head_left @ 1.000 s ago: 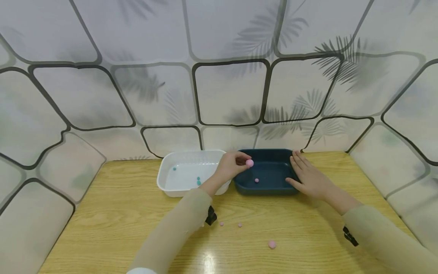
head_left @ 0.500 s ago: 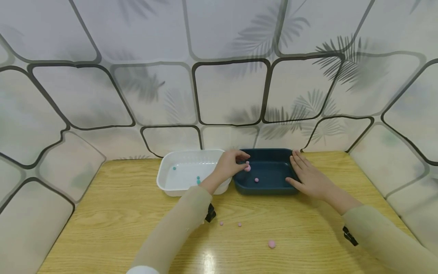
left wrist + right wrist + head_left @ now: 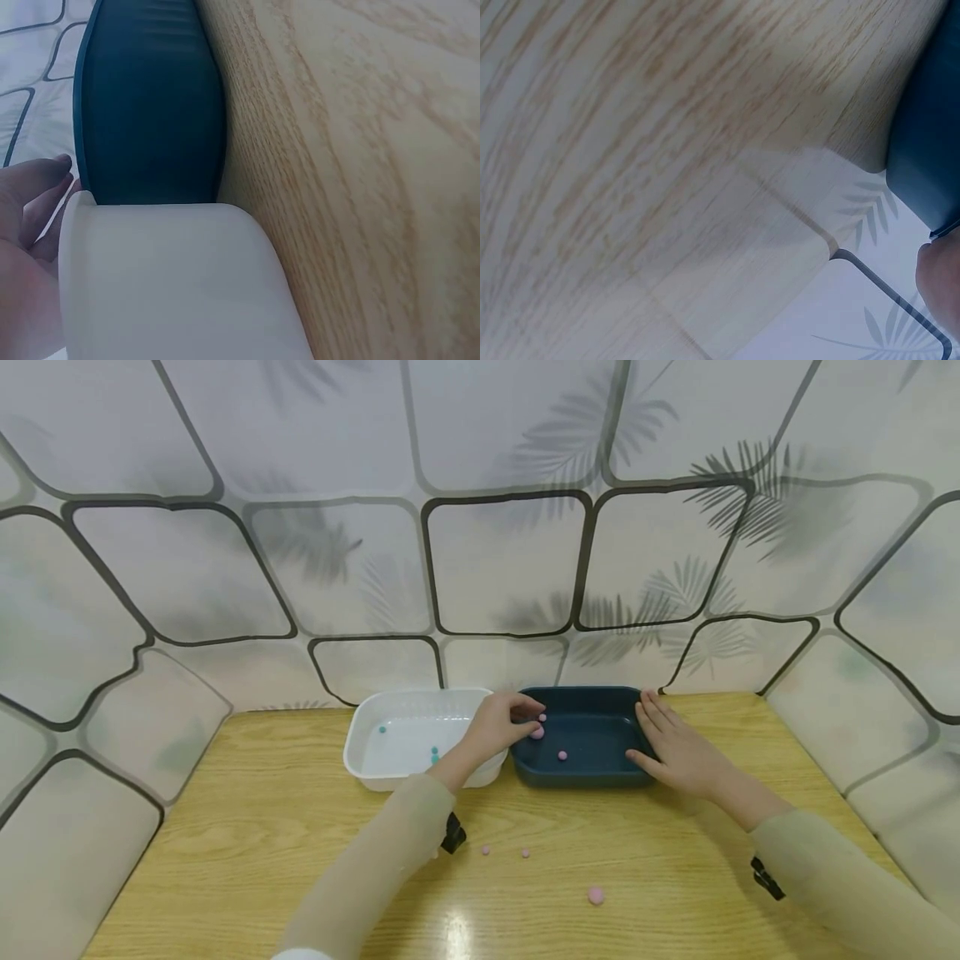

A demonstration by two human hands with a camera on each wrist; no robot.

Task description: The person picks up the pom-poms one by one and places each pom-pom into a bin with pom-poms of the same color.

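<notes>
My left hand [image 3: 501, 723] hangs over the left end of the dark blue tub [image 3: 585, 777], thumb and fingers apart. Just below its fingertips, inside the tub, are a larger pink ball [image 3: 537, 732] and a smaller pink ball [image 3: 543, 717]. Another pink ball [image 3: 562, 756] lies nearer the tub's front. In the left wrist view, the loosely bent fingers [image 3: 37, 180] show beyond the white tub's rim. My right hand [image 3: 682, 752] rests on the blue tub's right rim with straight fingers; only a bit of it shows in the right wrist view.
The white tub [image 3: 360, 760], with several small teal balls [image 3: 435, 754] inside, stands left of the blue one, under my left forearm. On the wooden table [image 3: 247, 827] in front lie two tiny pink balls [image 3: 525, 853] and a larger pink piece [image 3: 596, 896]. A patterned wall [image 3: 510, 568] rises behind.
The larger pink ball, pinched by my left hand a second ago, has been let go and now lies in the blue tub. The right hand has not moved.
</notes>
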